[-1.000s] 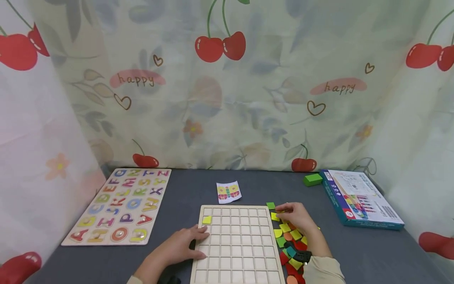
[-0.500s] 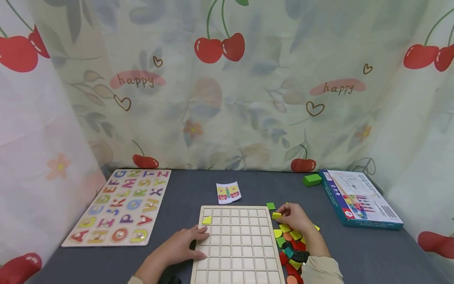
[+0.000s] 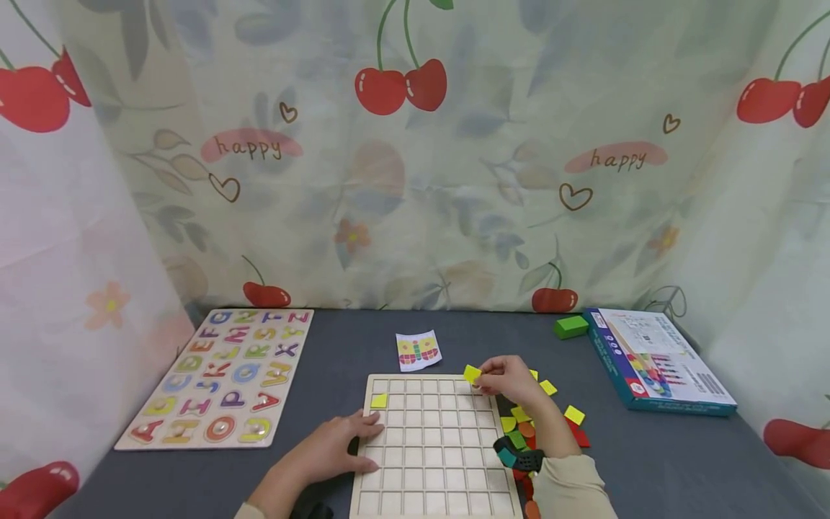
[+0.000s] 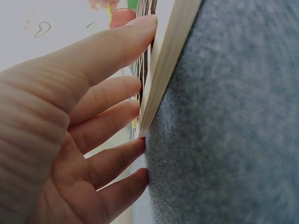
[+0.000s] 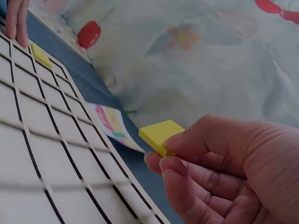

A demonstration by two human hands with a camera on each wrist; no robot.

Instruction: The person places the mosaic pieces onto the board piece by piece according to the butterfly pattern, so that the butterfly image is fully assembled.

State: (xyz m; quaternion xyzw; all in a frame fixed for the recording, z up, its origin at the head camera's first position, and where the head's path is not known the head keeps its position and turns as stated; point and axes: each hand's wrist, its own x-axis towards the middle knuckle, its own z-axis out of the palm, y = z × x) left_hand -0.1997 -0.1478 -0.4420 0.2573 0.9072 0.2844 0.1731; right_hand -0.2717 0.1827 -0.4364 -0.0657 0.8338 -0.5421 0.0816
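My right hand (image 3: 512,380) pinches a yellow square tile (image 5: 163,134) between thumb and fingertips, above the far right corner of the wooden grid board (image 3: 433,437). One yellow tile (image 3: 379,401) lies in a cell near the board's far left corner. My left hand (image 3: 337,445) rests along the board's left edge; in the left wrist view its thumb and fingers (image 4: 112,123) touch the rim, spread and mostly straight. A small picture card (image 3: 418,351) with a butterfly pattern lies just beyond the board.
Several loose tiles (image 3: 574,415) in yellow, red, green and orange lie right of the board, partly hidden by my right forearm. A letter puzzle board (image 3: 220,378) lies at left. At back right are a green block (image 3: 571,327) and a flat box (image 3: 661,364).
My right hand has picked up the yellow tile from beside the board and carried it left and away from me, over the far right corner. My left hand has stayed in place.
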